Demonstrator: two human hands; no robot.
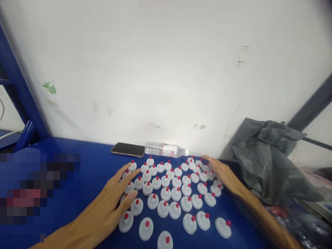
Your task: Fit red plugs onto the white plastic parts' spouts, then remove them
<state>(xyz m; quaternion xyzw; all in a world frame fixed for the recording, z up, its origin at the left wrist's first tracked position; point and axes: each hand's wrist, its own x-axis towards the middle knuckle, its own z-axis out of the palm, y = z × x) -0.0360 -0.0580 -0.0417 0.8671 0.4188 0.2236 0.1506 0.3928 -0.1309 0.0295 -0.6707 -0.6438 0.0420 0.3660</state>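
Note:
Several white bottle caps with red tips [176, 193] stand close together on a blue table [85, 166]. My left hand [111, 204] lies flat with fingers stretched out against the left side of the cluster, touching the caps there. My right hand [223, 174] lies edge-on with straight fingers along the cluster's right side, against the caps. Neither hand holds anything.
A dark phone [128, 149] and a clear water bottle [166, 149] lie at the back against the white wall. A crumpled grey plastic bag [269, 162] sits at the right. A blue frame post [15, 86] rises at the left.

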